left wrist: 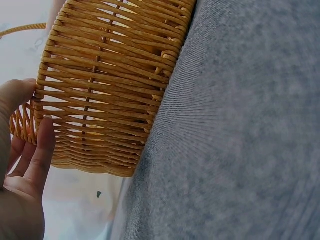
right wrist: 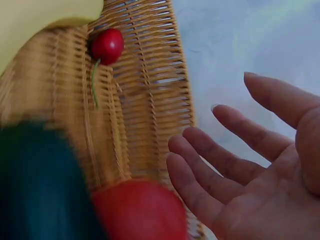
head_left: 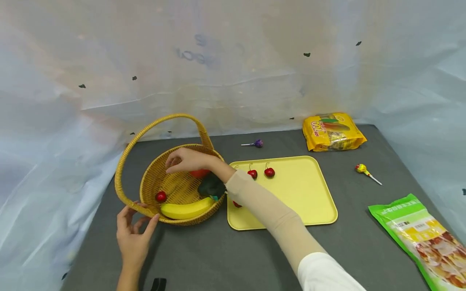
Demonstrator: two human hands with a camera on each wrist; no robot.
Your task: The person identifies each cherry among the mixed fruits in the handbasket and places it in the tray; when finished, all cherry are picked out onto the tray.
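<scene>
Your right hand (head_left: 183, 160) hovers over the wicker basket (head_left: 153, 180), fingers loose, palm empty; your left hand (head_left: 134, 232) rests straight-fingered against the basket's near rim, gripping nothing. Inside the basket — a banana (head_left: 186, 209), a cherry (head_left: 161, 196), a dark green fruit (head_left: 211, 186), something red (head_left: 199, 173) under your right wrist. The basket sits on the grey table (head_left: 218, 258), just left of the yellow tray (head_left: 302, 194); two cherries (head_left: 261, 173) lie on that tray.

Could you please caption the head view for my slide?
Left hand touches a wicker basket of fruit; open right hand hovers over it.
</scene>
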